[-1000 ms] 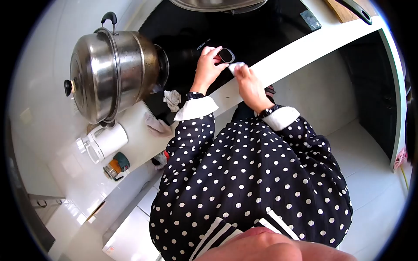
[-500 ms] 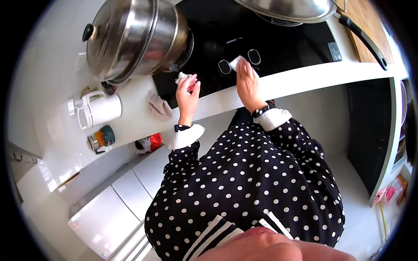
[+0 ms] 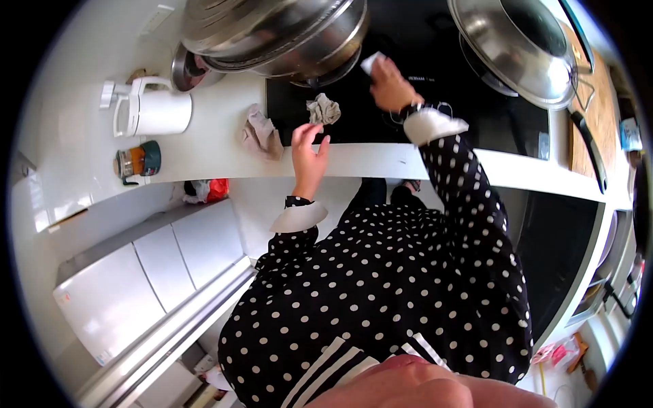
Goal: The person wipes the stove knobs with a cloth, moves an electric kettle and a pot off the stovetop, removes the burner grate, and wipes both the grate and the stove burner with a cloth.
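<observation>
My right hand (image 3: 392, 85) presses a small white cloth (image 3: 371, 63) onto the black glass cooktop (image 3: 408, 41), just right of the large steel pot (image 3: 292, 41). Its fingers are together over the cloth. Near the cooktop's front edge, my left hand (image 3: 309, 158) is held with fingers apart and nothing in it. A crumpled whitish cloth (image 3: 324, 109) lies on the glass just beyond the left fingertips. Another, greyish-pink cloth (image 3: 261, 133) rests on the white counter (image 3: 218, 136) to the left.
A lidded steel pan (image 3: 513, 47) with a black handle sits at the back right, beside a wooden board (image 3: 590, 129). On the left counter stand a white jug (image 3: 162, 112) and a glass jar with orange contents (image 3: 138, 161).
My right hand has moved with the white cloth from the round control markings farther back toward the large pot. My left hand, earlier near those markings, is now empty by the front edge.
</observation>
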The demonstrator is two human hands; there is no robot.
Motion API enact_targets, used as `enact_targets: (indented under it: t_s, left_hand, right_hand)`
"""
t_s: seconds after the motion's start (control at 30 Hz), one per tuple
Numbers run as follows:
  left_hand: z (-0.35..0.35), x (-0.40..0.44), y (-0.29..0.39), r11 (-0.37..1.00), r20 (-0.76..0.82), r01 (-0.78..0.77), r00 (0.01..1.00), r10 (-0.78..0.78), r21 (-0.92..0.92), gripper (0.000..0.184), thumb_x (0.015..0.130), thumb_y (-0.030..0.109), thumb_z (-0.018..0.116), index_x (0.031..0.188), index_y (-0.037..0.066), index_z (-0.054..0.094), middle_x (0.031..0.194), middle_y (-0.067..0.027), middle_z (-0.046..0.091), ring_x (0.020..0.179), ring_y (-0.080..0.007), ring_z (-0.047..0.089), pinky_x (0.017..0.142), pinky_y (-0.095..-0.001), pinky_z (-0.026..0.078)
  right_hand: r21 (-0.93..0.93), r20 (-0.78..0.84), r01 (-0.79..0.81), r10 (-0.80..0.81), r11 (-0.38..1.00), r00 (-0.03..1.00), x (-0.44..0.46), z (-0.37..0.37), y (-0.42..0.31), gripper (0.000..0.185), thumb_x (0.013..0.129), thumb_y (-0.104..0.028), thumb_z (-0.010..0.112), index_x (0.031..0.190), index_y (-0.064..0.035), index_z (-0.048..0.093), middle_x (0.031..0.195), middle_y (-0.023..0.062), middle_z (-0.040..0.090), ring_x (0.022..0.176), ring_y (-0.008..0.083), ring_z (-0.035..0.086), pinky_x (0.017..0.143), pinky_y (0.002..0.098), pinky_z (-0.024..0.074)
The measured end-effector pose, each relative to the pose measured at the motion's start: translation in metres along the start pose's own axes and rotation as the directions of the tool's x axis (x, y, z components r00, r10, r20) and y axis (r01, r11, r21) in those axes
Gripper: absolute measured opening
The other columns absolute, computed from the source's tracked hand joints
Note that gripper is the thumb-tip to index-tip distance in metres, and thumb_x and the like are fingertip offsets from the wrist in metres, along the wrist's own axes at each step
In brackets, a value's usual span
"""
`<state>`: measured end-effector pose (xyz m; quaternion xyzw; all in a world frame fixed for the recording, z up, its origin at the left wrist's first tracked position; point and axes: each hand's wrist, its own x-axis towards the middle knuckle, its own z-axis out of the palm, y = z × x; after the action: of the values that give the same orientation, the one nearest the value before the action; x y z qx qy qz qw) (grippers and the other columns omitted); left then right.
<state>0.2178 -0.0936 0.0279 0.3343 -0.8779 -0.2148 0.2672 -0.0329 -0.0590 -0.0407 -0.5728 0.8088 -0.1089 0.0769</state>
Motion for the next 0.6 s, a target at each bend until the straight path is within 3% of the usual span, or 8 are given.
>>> enact_targets:
  t_s: [0.07,0.1,0.2,0.27,0.37,0.4,0.53,0.6]
  left_hand:
    - [0.005,0.007,-0.006,0.998,-0.055,0.014,0.998,-0.010,0.068,0.039,0.074,0.009,0.071,0.112,0.006,0.061,0.115,-0.0130,0.052,0.103,-0.0314,0.052,0.086,-0.0374,0.044]
    - [0.007,0.017,-0.003,0.989,-0.077,-0.006,0.997,0.018,0.147,0.041,0.073,0.009,0.071,0.113,0.007,0.060,0.116,-0.0132,0.052,0.103,-0.0319,0.051,0.086,-0.0375,0.044]
    - [0.030,0.038,-0.009,0.989,-0.046,-0.016,0.999,0.023,0.147,0.045,0.070,0.009,0.072,0.113,0.011,0.061,0.113,-0.0122,0.054,0.101,-0.0340,0.050,0.085,-0.0394,0.044]
    - [0.041,0.038,-0.012,0.997,0.036,0.033,0.999,-0.036,0.068,0.038,0.068,0.001,0.065,0.106,0.010,0.062,0.103,-0.0092,0.058,0.093,-0.0349,0.053,0.079,-0.0394,0.046]
    - [0.026,0.029,-0.013,0.994,-0.068,0.099,0.993,-0.101,-0.036,0.033,0.070,0.000,0.063,0.102,0.006,0.062,0.094,-0.0127,0.059,0.086,-0.0349,0.056,0.076,-0.0404,0.047]
    - [0.017,0.024,-0.016,0.989,-0.151,0.129,0.979,-0.138,-0.066,0.032,0.070,0.001,0.063,0.102,0.005,0.061,0.091,-0.0138,0.060,0.085,-0.0351,0.056,0.075,-0.0408,0.047]
    - [-0.035,-0.008,-0.054,0.837,-0.263,0.437,0.809,-0.526,-0.330,0.029,0.081,0.013,0.064,0.106,-0.001,0.058,0.096,-0.0138,0.063,0.085,-0.0236,0.061,0.075,-0.0346,0.048]
    - [-0.066,-0.016,-0.066,0.808,-0.314,0.506,0.748,-0.585,-0.300,0.031,0.083,0.015,0.064,0.108,-0.002,0.058,0.097,-0.0132,0.064,0.085,-0.0207,0.061,0.076,-0.0324,0.048]
  right_hand:
    - [-0.203,0.074,0.231,-0.221,0.952,0.973,-0.002,0.017,0.001,0.062,0.085,-0.027,0.054,0.136,0.0018,0.034,0.146,0.0157,0.028,0.137,0.0272,0.025,0.110,0.0370,0.0274]
    - [-0.106,0.036,0.216,-0.213,0.971,0.976,-0.002,0.009,0.014,0.060,0.084,-0.024,0.053,0.136,0.0011,0.035,0.145,0.0140,0.030,0.137,0.0276,0.025,0.110,0.0366,0.0294]
    - [-0.037,-0.036,-0.185,0.184,0.982,0.982,0.021,-0.008,0.023,0.052,0.086,-0.012,0.047,0.135,0.0024,0.036,0.143,0.0151,0.033,0.133,0.0297,0.033,0.093,0.0358,0.0482]
    - [-0.080,-0.186,-0.232,0.215,0.969,0.959,0.034,0.016,0.012,0.050,0.087,-0.011,0.044,0.133,0.0053,0.037,0.142,0.0146,0.035,0.129,0.0279,0.038,0.084,0.0353,0.0528]
    - [-0.540,0.031,0.092,-0.089,0.837,0.996,0.002,0.002,-0.067,0.053,0.084,-0.007,0.045,0.133,0.0097,0.036,0.143,0.0202,0.032,0.129,0.0322,0.036,0.094,0.0346,0.0473]
    - [-0.129,-0.143,0.013,-0.032,0.992,0.989,-0.012,0.028,-0.078,0.051,0.085,-0.007,0.044,0.133,0.0092,0.037,0.144,0.0202,0.030,0.132,0.0316,0.033,0.101,0.0317,0.0400]
    - [-0.011,0.045,0.182,-0.181,0.983,0.982,-0.047,-0.008,-0.086,0.050,0.086,-0.001,0.041,0.134,0.0078,0.034,0.145,0.0207,0.027,0.134,0.0317,0.031,0.101,0.0282,0.0407]
    - [-0.177,0.054,0.068,-0.059,0.982,0.997,-0.060,-0.007,-0.077,0.052,0.088,-0.003,0.042,0.137,0.0080,0.029,0.146,0.0203,0.025,0.136,0.0317,0.027,0.110,0.0290,0.0282]
